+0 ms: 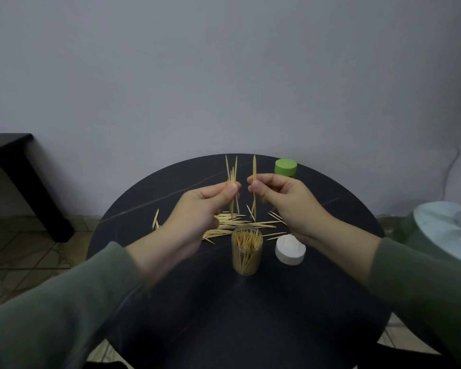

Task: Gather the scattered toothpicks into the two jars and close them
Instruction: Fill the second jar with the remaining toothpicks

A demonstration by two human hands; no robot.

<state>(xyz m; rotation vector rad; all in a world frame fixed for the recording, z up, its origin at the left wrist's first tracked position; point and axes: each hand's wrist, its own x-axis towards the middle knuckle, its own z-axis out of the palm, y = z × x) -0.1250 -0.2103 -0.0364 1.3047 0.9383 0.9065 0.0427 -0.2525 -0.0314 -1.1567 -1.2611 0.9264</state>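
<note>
My left hand (197, 209) pinches a small upright bunch of toothpicks (231, 171) above the round black table (171, 302). My right hand (285, 201) pinches a couple of upright toothpicks (254, 169) just beside it. Below and between the hands lies a loose pile of scattered toothpicks (237, 223). In front of the pile stands an open clear jar (246, 253), nearly full of toothpicks. A white lid (290, 250) lies to the jar's right. A green-lidded jar (285, 167) stands at the table's far right, partly behind my right hand.
A few stray toothpicks (155, 219) lie apart at the pile's left. A black side table (16, 166) stands on the tiled floor at the left. A white fan base (447, 230) sits to the right, close to the table's edge.
</note>
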